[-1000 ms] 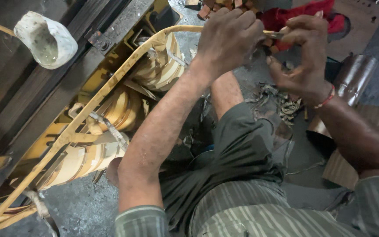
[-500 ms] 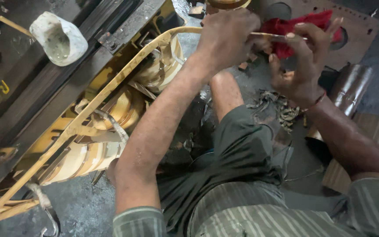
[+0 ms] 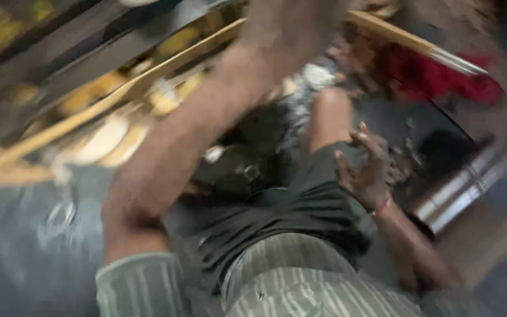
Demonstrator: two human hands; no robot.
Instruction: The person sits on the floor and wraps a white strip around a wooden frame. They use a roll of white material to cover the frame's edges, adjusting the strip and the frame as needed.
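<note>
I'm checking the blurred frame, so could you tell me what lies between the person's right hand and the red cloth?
In the head view, dark floor with a small grey clutter pile separates the right hand from the red cloth; blur hides finer detail.

No packages, labels, signs or screens visible.

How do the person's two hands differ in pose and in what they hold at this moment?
The right hand hangs low over the lap, fingers spread and empty; the left hand is raised to the top edge of the picture, at the long tan strip. The right hand shows fairly sharp, with a red band at the wrist; the left hand is blurred and partly cut off, so its grip cannot be told. Both arms are bare below striped sleeves.
</note>
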